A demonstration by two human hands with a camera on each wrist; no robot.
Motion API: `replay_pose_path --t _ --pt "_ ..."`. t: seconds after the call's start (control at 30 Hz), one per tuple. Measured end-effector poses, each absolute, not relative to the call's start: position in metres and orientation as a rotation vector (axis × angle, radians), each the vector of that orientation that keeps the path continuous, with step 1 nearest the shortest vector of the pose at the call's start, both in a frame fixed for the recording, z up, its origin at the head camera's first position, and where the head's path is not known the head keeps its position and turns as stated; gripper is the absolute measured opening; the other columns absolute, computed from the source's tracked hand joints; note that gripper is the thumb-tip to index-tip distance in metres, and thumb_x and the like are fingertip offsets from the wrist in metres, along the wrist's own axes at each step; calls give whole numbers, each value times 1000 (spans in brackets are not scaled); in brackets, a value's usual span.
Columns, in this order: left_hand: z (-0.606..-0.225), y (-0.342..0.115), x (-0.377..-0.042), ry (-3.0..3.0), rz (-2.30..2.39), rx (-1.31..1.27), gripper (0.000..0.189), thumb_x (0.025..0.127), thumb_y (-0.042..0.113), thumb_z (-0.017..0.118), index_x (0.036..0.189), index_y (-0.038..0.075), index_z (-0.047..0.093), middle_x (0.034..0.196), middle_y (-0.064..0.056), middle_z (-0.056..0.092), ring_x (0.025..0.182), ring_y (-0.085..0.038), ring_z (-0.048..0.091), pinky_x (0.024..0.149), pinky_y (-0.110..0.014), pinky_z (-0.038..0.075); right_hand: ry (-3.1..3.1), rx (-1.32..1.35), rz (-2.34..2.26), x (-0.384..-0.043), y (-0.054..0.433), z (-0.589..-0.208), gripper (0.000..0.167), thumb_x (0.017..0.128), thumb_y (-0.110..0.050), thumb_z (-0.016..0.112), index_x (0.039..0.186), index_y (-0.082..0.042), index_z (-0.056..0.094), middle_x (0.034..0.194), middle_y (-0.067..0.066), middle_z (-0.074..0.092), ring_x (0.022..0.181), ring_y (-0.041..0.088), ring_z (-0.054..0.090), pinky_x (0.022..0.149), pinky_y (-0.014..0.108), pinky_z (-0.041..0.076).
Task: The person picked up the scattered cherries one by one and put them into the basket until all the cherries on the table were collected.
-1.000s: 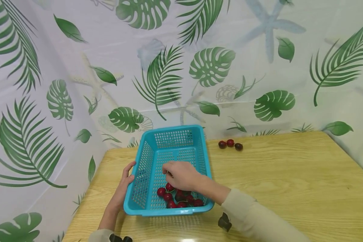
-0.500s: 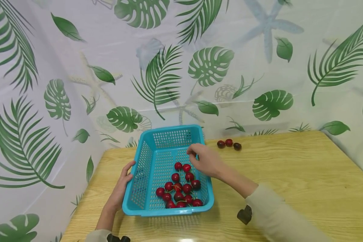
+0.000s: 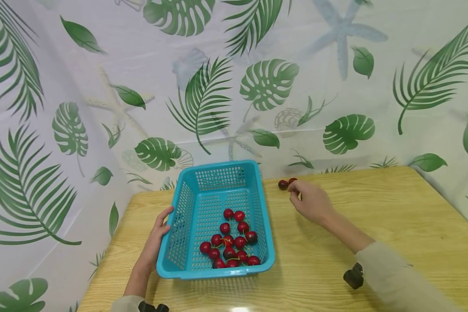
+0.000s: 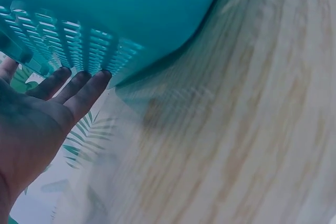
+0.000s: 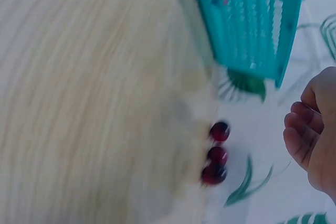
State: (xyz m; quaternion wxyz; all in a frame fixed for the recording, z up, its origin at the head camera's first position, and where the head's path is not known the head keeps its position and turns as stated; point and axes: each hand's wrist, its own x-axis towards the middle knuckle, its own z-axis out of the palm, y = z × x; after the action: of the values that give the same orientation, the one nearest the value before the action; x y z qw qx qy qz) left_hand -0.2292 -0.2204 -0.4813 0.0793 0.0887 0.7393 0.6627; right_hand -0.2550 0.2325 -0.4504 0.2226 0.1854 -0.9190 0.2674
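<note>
A blue plastic basket [image 3: 215,272] with slotted walls stands on the table. In its near half lie several red cherries [image 3: 239,242] with thin stems. Straight fingers of my left hand [image 3: 154,240] touch the basket's left wall and rim; the left wrist view shows the fingertips [image 4: 102,74] against the slotted wall. My right hand [image 3: 311,203] hovers over the small group of cherries [image 3: 283,185] by the table's back edge, partly covering them in the head view. The right wrist view shows three cherries [image 5: 217,156] there, apart from the loosely bent fingers [image 5: 299,135], which hold nothing.
The wood-grain table [image 3: 374,225] extends to the right of the basket. A white cloth [image 3: 316,147] printed with green leaves hangs behind the table and on its left side.
My right hand has let cherries go in the basket, lifted out over its right rim and moved right to the cherries at the back. The left hand stays at the basket's side.
</note>
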Motion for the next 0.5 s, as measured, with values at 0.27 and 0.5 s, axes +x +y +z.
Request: replay_pose_path --t 0.27,0.5 --pt "-485 -222 -229 2211 1996 278 54 103 25 30 156 22 19 158 -20 20 130 -44 37 91 -40 45 -2677 266 790 -264 275 -467 21 91 -8 52 102 1 68 92 14 69 63 19 54 51 32 42" --pt "-489 -225 -229 2205 2006 338 53 104 26 31 156 23 19 156 -21 22 128 -46 39 91 -44 46 -2786 112 843 -270 297 -476 27 91 -10 51 109 5 64 90 16 66 66 21 55 52 33 43"
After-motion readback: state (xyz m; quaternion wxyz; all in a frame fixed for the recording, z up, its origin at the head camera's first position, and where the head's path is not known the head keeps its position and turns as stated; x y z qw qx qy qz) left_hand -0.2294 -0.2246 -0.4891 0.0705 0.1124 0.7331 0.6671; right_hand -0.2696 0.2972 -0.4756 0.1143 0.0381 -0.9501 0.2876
